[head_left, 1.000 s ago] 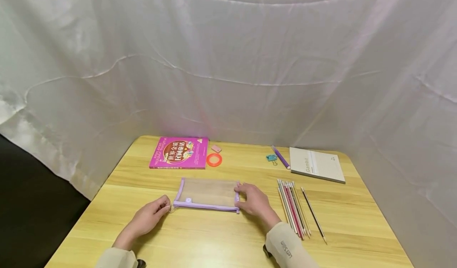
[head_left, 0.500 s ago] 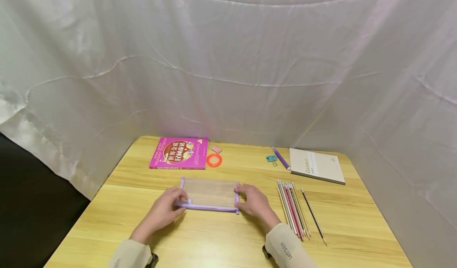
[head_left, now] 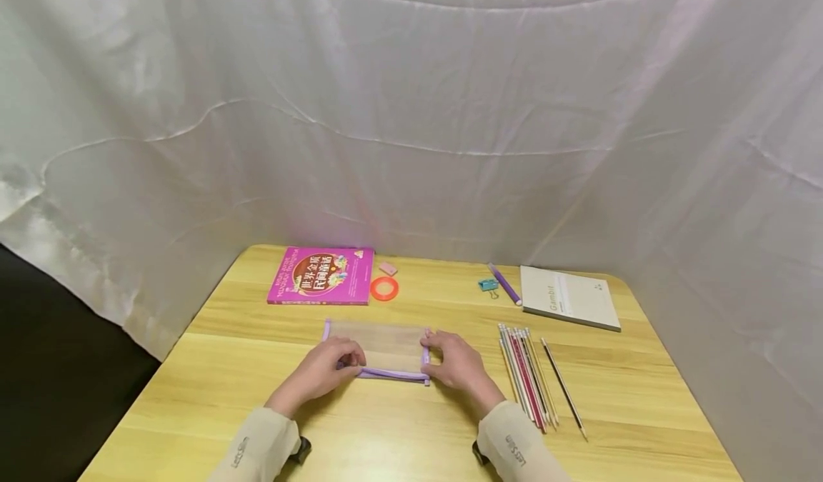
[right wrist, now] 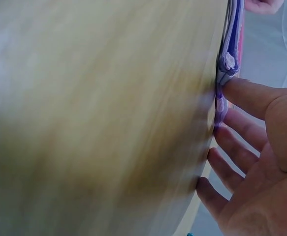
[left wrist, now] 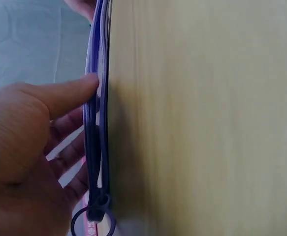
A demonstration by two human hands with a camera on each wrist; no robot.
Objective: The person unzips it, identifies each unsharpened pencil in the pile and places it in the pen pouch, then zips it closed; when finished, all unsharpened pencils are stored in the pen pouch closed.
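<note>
A see-through mesh pencil pouch (head_left: 386, 346) with purple trim lies flat on the table, its zipper edge toward me. My left hand (head_left: 328, 368) grips the left part of that edge. In the left wrist view the thumb is on the zipper tape (left wrist: 98, 59), with the fingers curled behind. The two tapes stand a little apart there, and a pull ring (left wrist: 94, 219) shows at the end. My right hand (head_left: 459, 360) rests at the pouch's right end, thumb at the near corner and forefinger farther up. Its other fingertips touch the table in the right wrist view.
Right of the right hand lie several pencils (head_left: 524, 375) and one separate black pencil (head_left: 566, 389). Farther back are a pink book (head_left: 324, 275), an eraser (head_left: 388, 268), an orange ring (head_left: 384, 288), a teal binder clip (head_left: 488, 284), a purple pen (head_left: 504, 284) and a notebook (head_left: 569, 298).
My left hand has moved right, from beside the pouch's left corner onto its zipper edge. The right hand has stayed at the right end.
</note>
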